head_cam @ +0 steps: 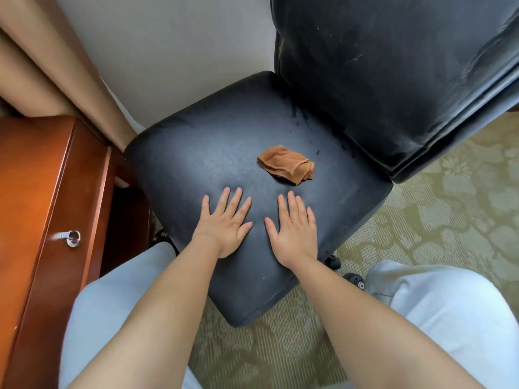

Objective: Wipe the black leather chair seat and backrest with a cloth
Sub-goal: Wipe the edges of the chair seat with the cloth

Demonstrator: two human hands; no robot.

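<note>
Both hands lie flat on the front half of the seat (196, 153), palms down and side by side. The left hand (224, 224) has its fingers straight and fanned out; the right hand (293, 230) has its fingers straight and closer together, thumb out toward the left one. Neither holds anything — they only rest on the leather.

The cloth (286, 164), orange-brown and crumpled into a loose fold, lies on the seat just beyond the right hand's fingertips, apart from both hands and short of the backrest (393, 74). The backrest rises at the upper right, its black surface dull, with pale scuffs and streaks; dark flecks dot the seat near where the two meet.

A wooden cabinet (42, 192) with a metal ring pull (73, 237) stands to the left, a tan curtain (42, 66) behind it. Patterned carpet (449, 206) covers the floor, and light trousers (449, 304) frame the bottom. No writing or brand mark can be read anywhere.
</note>
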